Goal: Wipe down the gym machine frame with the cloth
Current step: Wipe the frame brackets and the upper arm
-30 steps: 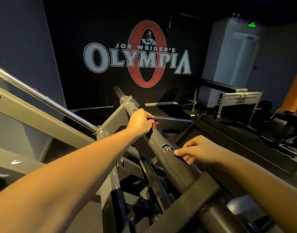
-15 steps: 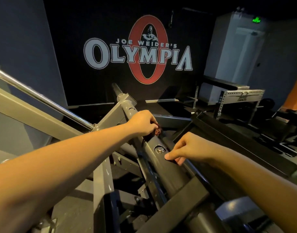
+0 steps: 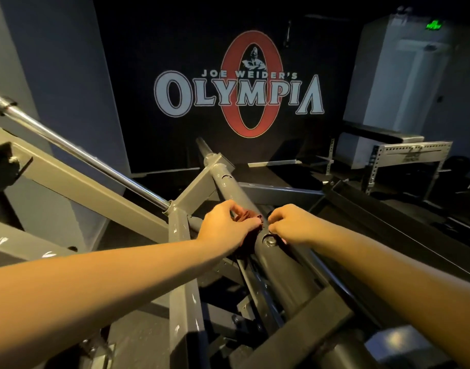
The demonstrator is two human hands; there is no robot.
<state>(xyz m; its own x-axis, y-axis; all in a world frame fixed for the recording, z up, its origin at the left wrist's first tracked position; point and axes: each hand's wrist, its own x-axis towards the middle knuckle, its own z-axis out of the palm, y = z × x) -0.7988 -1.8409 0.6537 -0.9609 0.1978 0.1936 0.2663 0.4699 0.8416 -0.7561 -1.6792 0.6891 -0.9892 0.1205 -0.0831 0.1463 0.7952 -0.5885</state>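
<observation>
A grey gym machine frame fills the lower view, with a thick round tube (image 3: 228, 187) running from the lower right up toward the far wall. My left hand (image 3: 226, 225) grips a dark red cloth (image 3: 248, 216) against this tube; most of the cloth is hidden under my fingers. My right hand (image 3: 289, 223) lies on the tube just right of the cloth, fingers curled, fingertips close to the cloth's edge. Whether it pinches the cloth I cannot tell. A round metal bolt (image 3: 270, 241) sits on the tube right below my hands.
A chrome bar (image 3: 76, 150) slopes down from the upper left to a frame joint (image 3: 172, 209). A flat grey beam (image 3: 84, 187) crosses below it. A perforated rack (image 3: 409, 153) and a bench stand at the right. The far wall bears a large logo (image 3: 239, 94).
My left hand has slid the cloth down the tube toward me, almost to the bolt. My right hand has moved up along the tube to meet it, and the view has tilted down.
</observation>
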